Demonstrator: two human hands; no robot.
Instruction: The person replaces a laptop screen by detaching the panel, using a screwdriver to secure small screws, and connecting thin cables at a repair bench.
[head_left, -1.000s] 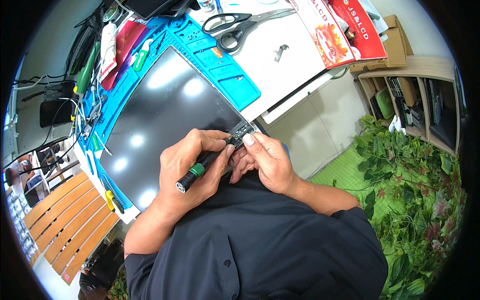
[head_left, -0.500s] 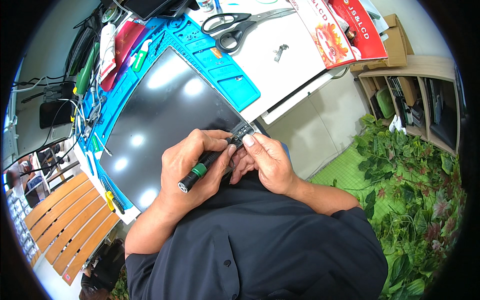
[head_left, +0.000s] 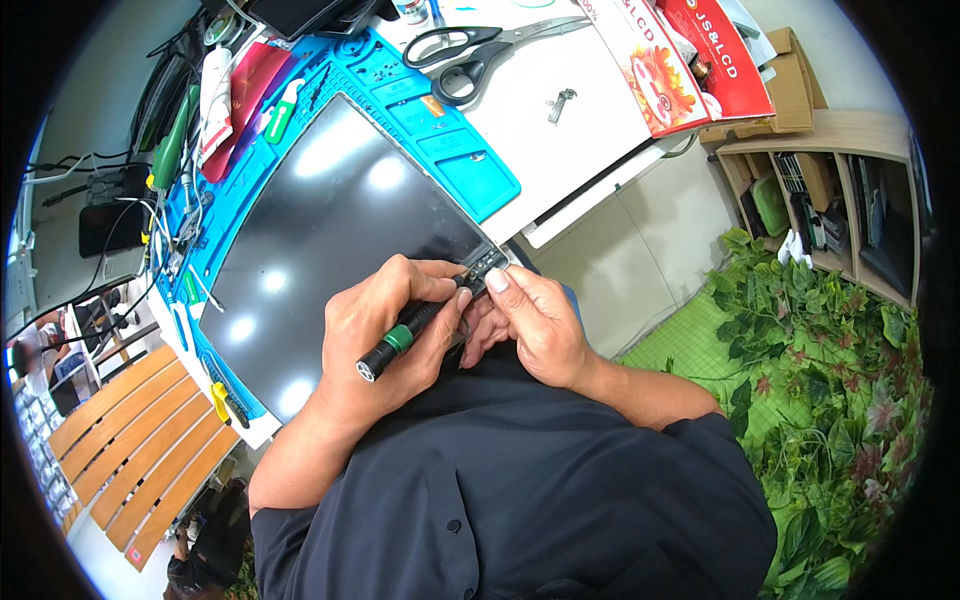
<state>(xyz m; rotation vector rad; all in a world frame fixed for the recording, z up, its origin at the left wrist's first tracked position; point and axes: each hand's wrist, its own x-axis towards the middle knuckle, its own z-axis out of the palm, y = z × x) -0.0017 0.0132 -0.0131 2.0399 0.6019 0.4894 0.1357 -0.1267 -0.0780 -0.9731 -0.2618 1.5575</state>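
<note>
My left hand (head_left: 375,335) is closed around a black screwdriver (head_left: 388,350) with a green ring, its capped end pointing toward the lower left. The screwdriver's tip meets a small dark part with metallic spots (head_left: 484,268), partly covered by fingers. My right hand (head_left: 535,320) pinches that part between thumb and fingers; its other fingers curl beneath. Both hands are at the near right corner of a large black display panel (head_left: 330,240), which reflects several lights. Whether the small part is joined to the panel, I cannot tell.
Under the panel lies a blue work mat (head_left: 465,185) with trays. Large black-handled scissors (head_left: 480,55) and a small metal piece (head_left: 562,105) rest on the white table (head_left: 580,150). A red box (head_left: 715,60) stands at the far right. Cables and tools crowd the left edge.
The screwdriver's capped end has turned slightly in my left hand. My right hand and the small part stay in place.
</note>
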